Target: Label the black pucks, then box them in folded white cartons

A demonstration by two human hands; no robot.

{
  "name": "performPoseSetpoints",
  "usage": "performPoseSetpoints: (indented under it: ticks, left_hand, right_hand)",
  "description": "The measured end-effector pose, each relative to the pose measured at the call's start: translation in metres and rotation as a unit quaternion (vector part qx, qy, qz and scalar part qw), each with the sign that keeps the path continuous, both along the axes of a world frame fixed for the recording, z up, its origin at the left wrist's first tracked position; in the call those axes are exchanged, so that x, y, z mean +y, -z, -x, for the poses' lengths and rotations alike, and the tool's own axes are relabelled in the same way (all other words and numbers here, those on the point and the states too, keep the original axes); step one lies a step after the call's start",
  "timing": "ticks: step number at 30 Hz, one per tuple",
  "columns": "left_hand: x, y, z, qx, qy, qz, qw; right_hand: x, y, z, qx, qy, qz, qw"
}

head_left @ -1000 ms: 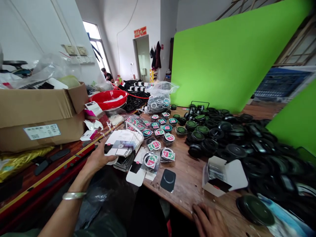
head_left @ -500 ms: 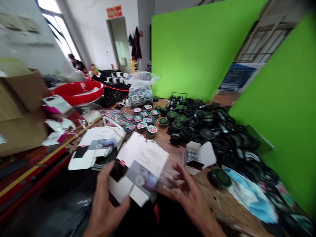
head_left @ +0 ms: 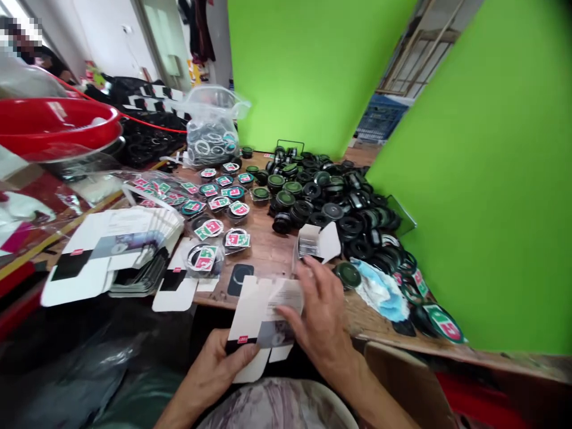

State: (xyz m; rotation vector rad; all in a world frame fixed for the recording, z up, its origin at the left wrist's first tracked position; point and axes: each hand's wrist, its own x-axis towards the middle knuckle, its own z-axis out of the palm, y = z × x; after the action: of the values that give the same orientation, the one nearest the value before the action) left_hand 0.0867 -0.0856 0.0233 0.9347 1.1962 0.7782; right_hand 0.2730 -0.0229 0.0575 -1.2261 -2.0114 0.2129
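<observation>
My left hand [head_left: 218, 360] grips the lower left of a flattened white, black and grey printed carton [head_left: 252, 304], thumb on top. My right hand [head_left: 324, 319] is closed around the carton's right side, thumb across its printed face and fingers behind the edge. The carton is tilted above my lap at the table's front edge. Left of it, another flat carton [head_left: 167, 298] lies partly under a plastic-wrapped ring with a pink-green label [head_left: 205, 260]. A fanned stack of similar cartons [head_left: 111, 238] is further left. Beyond the carton lies a small dark card [head_left: 240, 279].
An open small white box [head_left: 329, 241] stands past my right hand, beside a green-topped round piece [head_left: 347, 276] and a blue-white cloth [head_left: 379, 292]. Many black rings [head_left: 351, 225] are heaped behind. A bag of rings [head_left: 212, 140] and a red basin [head_left: 53, 122] stand further back.
My right hand has moved from open beside the carton to gripping its right side. The carton now appears narrower and more upright. My view has swung right and down.
</observation>
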Motion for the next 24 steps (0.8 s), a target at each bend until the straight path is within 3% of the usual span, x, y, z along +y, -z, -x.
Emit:
performPoseSetpoints:
  ticks: [3,6,9,12,14,16,18,21,22,24]
  left_hand:
    - [-0.001,0.0,-0.009,0.01,0.006,-0.011,1.0]
    - [-0.002,-0.001,-0.008,-0.063,0.019,0.023,0.998]
    - [0.0,-0.005,0.0,-0.173,0.051,0.037,0.983]
    - [0.004,-0.01,0.003,-0.206,0.114,-0.033,0.971]
    - [0.006,-0.012,0.001,-0.194,0.163,-0.096,0.963]
    - [0.007,-0.013,-0.001,-0.185,0.173,-0.122,0.96]
    - [0.009,-0.013,0.0,-0.179,0.116,-0.093,0.973]
    - [0.014,-0.014,0.006,-0.138,-0.095,-0.041,0.985]
    - [0.016,-0.015,0.009,-0.115,-0.154,-0.038,0.981]
    - [0.019,-0.016,0.01,-0.085,-0.216,-0.037,0.972]
  right_hand:
    - [-0.005,-0.005,0.008,-0.089,-0.029,-0.083,0.992]
    - [-0.013,-0.004,0.014,-0.051,-0.023,-0.08,0.995]
    - [-0.02,-0.006,0.014,0.059,-0.15,0.08,0.984]
    - [-0.023,-0.016,0.01,0.198,-0.277,0.296,0.892]
    - [-0.022,-0.024,0.007,0.236,-0.313,0.361,0.846]
    - [-0.018,-0.03,0.001,0.226,-0.333,0.366,0.839]
    - [-0.011,-0.033,-0.005,0.176,-0.323,0.33,0.87]
    - [0.0,-0.027,-0.011,0.138,-0.233,0.226,0.936]
    - [0.003,-0.022,-0.01,0.156,-0.205,0.198,0.946]
    - [0.005,-0.009,-0.004,0.24,-0.151,0.194,0.939]
